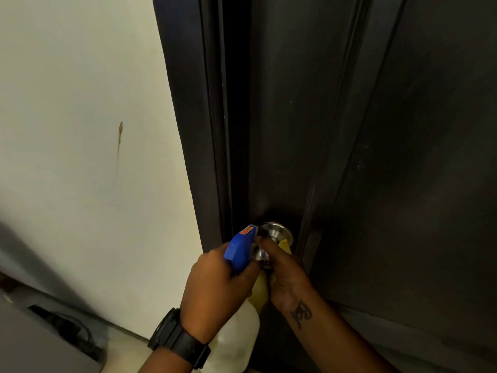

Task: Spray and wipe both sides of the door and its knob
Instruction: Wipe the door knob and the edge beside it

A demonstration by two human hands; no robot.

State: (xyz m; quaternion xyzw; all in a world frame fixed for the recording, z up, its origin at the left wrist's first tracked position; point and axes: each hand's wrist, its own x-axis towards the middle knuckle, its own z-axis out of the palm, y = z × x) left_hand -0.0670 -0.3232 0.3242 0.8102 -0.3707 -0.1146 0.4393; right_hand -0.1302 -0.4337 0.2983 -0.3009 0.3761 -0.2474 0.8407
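Head view: the dark door [403,157] fills the right half of the picture, and its metal knob [272,231] sits low on the door, close to the edge nearest the door frame [188,130]. My left hand [215,286] grips the spray bottle [239,249] around the neck, with the fingers wrapped under the blue head and the white body hanging below my wrist. The nozzle tip lies just beside the knob and points at it, so the spray should land on the metal rather than on the pale wall [80,103] to the left. My right hand [285,275] is closed around a yellow cloth [285,244]. It presses the cloth against the underside and far side of the knob. Part of the cloth shows past my fingertips and part hangs below the palm. Held this way, the cloth is in position to catch drips and to rub the knob right after spraying. I judge the step in hand to be cleaning the knob on this face of the door, and the panels above show no clear wet streaks. A dark gap runs between the door edge and the frame, and I cannot tell whether the door is latched. A black watch [177,337] sits on my left wrist, clear of the bottle. A brown stain [120,135] marks the wall, well apart from the work area.
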